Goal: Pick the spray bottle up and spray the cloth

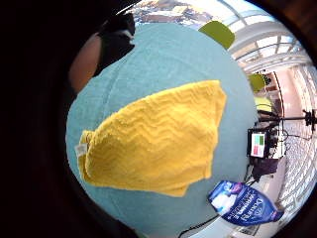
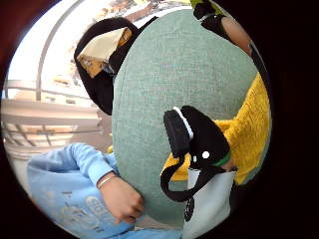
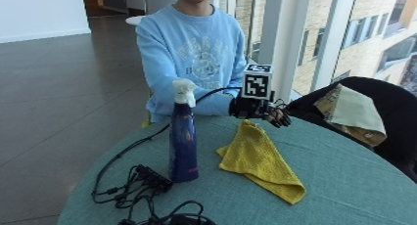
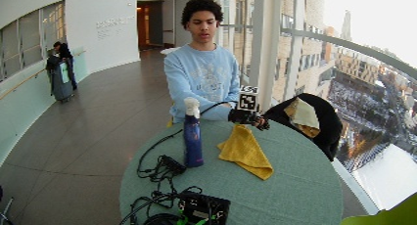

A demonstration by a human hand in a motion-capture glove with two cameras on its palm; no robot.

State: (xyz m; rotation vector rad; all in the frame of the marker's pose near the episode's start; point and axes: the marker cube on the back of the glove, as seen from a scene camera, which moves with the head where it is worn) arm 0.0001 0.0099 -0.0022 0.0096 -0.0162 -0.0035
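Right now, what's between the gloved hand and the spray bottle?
Only bare table between right hand and spray bottle; the yellow cloth lies just beside, outside view.

A curved, glass-walled corridor in a large public or office building. Tall windows (image 4: pixel 306 49) overlook city rooftops, beside a polished floor (image 4: pixel 84 132) and a round bench (image 4: pixel 293 186).

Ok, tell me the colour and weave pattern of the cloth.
The cloth is yellow with a zigzag weave, clearest in the little finger side palm view.
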